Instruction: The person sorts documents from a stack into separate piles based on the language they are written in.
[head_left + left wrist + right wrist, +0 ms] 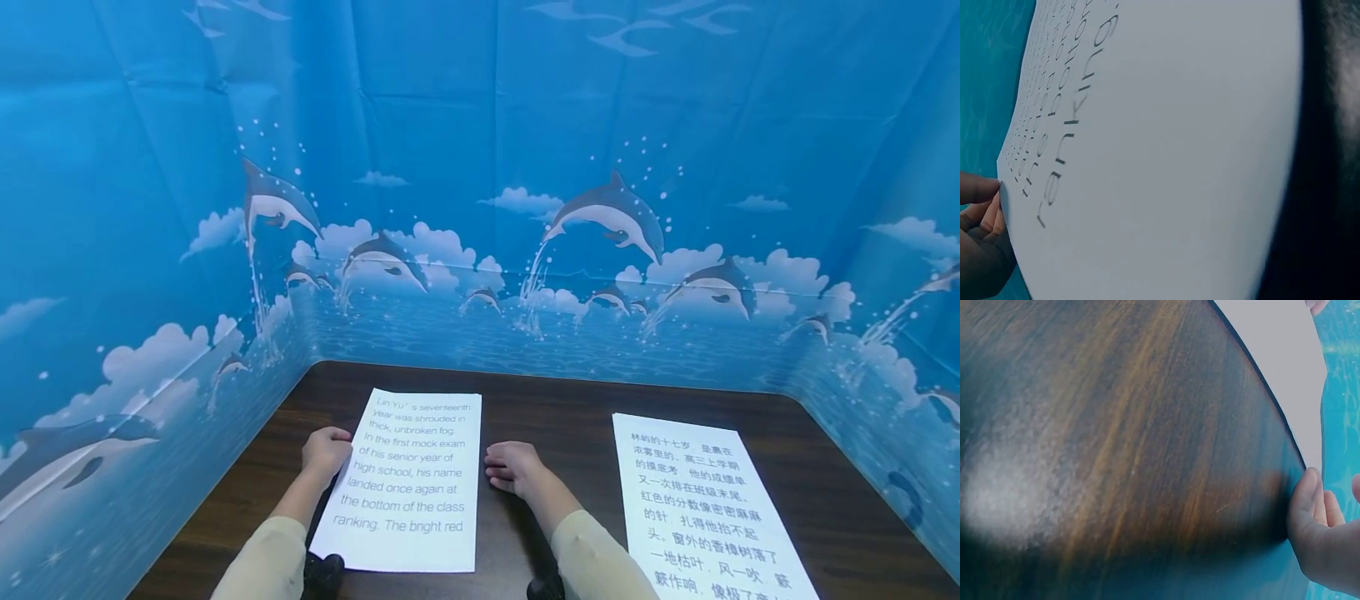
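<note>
A white sheet of paper (pixel 408 479) printed with large English text lies on the dark table. At its left edge is my left hand (pixel 326 452); in the left wrist view the thumb and fingers (pixel 979 187) meet at the edge and appear to pinch it, the sheet hiding part of them. My right hand (pixel 517 468) rests on the table just right of the same sheet, fingers loosely bent, holding nothing. In the head view a narrow strip of table separates it from the paper. The right wrist view shows the right thumb (pixel 1304 497) close to the paper's edge.
A second white sheet (pixel 701 508) with Chinese text lies to the right of my right forearm. Dark wood-grain table (pixel 558 400) shows between the sheets. A blue curtain (pixel 450 167) printed with dolphins and clouds surrounds the table's back and sides.
</note>
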A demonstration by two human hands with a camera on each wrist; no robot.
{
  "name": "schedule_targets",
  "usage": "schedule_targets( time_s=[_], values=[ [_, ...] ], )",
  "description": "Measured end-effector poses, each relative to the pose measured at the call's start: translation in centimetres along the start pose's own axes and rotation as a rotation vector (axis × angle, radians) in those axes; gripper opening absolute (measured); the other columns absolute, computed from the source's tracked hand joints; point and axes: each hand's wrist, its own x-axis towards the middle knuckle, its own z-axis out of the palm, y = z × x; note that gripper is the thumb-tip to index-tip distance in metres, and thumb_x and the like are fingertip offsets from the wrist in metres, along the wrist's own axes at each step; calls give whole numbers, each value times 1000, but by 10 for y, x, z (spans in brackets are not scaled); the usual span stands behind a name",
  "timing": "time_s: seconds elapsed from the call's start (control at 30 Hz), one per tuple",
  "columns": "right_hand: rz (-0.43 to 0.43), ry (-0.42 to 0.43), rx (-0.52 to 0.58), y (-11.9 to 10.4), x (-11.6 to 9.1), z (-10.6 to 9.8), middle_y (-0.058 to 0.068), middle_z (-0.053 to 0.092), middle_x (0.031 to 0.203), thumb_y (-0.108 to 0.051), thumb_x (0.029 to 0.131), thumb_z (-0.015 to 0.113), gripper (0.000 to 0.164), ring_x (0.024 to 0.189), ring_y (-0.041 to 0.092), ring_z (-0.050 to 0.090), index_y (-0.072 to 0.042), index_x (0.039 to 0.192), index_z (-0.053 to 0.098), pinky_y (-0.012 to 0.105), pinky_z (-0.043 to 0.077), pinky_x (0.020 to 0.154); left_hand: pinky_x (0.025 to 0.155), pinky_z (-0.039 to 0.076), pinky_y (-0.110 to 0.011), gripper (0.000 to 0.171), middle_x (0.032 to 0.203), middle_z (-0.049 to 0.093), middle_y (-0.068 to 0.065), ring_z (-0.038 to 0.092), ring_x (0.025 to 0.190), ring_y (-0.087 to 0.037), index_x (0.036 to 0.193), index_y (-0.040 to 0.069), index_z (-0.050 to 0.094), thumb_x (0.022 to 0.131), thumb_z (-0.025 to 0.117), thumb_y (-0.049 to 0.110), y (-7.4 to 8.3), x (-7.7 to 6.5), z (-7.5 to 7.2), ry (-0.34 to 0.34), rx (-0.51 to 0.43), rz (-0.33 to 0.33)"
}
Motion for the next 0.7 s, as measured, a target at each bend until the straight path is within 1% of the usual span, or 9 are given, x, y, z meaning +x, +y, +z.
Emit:
schedule_targets(
  time_s=[0.07, 0.17, 0.23, 0.37, 0.43, 0.5, 0.6, 0.67, 0.7],
  values=[
    [2, -1, -8, 1, 0, -1, 14, 58, 88, -8, 82, 55, 29, 73, 25, 58, 3, 108, 52, 28, 49, 59, 51, 39, -24, 27, 101, 49, -27, 50, 87, -36, 105, -7, 51, 81, 48, 4, -2, 2, 0, 8, -6, -5],
    [-3, -4, -10, 2, 0, -2, 14, 59, 89, -8, 81, 55, 29, 72, 25, 58, 4, 108, 52, 29, 49, 59, 46, 39, -22, 28, 97, 51, -27, 53, 77, -32, 104, -9, 51, 79, 50, 3, -3, 2, -1, 23, -38, 6],
    [-2, 0, -9, 1, 1, -4, 15, 59, 89, -7, 81, 55, 29, 72, 25, 58, 4, 108, 52, 29, 49, 59, 45, 42, -24, 28, 94, 52, -27, 55, 74, -30, 104, -10, 51, 79, 50, 3, -2, 2, -1, 20, -63, 19],
    [-3, 7, -9, 1, 2, -9, 15, 59, 90, -7, 80, 55, 29, 73, 24, 58, 4, 107, 53, 29, 49, 59, 45, 46, -25, 28, 95, 52, -28, 56, 77, -32, 105, -11, 50, 81, 50, 5, -4, 7, 2, 12, -116, 31],
    [-6, 6, -8, 0, 3, -11, 15, 59, 91, -8, 80, 55, 30, 73, 24, 58, 4, 107, 53, 30, 49, 59, 46, 47, -25, 27, 95, 53, -26, 56, 80, -32, 104, -9, 51, 82, 51, 7, -13, 17, 6, 23, -110, 34],
    [-10, 7, -11, 0, 3, -13, 15, 59, 91, -8, 81, 55, 30, 73, 24, 58, 4, 108, 53, 30, 49, 59, 49, 48, -26, 28, 95, 53, -24, 57, 79, -30, 104, -7, 51, 83, 53, 11, -28, 32, 12, 32, -97, 44],
    [-17, 8, -13, -2, 3, -17, 16, 59, 93, -9, 81, 56, 30, 74, 25, 59, 5, 108, 52, 30, 49, 60, 60, 49, -33, 29, 96, 54, -20, 57, 79, -27, 105, -2, 52, 83, 54, 17, -44, 50, 21, 52, -69, 39],
    [-22, 5, -14, -4, 3, -20, 17, 59, 94, -10, 81, 56, 31, 75, 25, 59, 5, 108, 52, 30, 49, 61, 65, 48, -38, 32, 97, 53, -20, 56, 80, -27, 107, -1, 51, 84, 54, 21, -51, 58, 25, 51, -70, 36],
    [-25, 0, -13, -4, 3, -22, 17, 59, 95, -10, 81, 56, 31, 75, 26, 59, 5, 108, 52, 31, 49, 61, 66, 48, -38, 31, 97, 54, -18, 56, 81, -27, 107, 1, 51, 84, 53, 22, -50, 59, 26, 58, -66, 26]
  ],
)
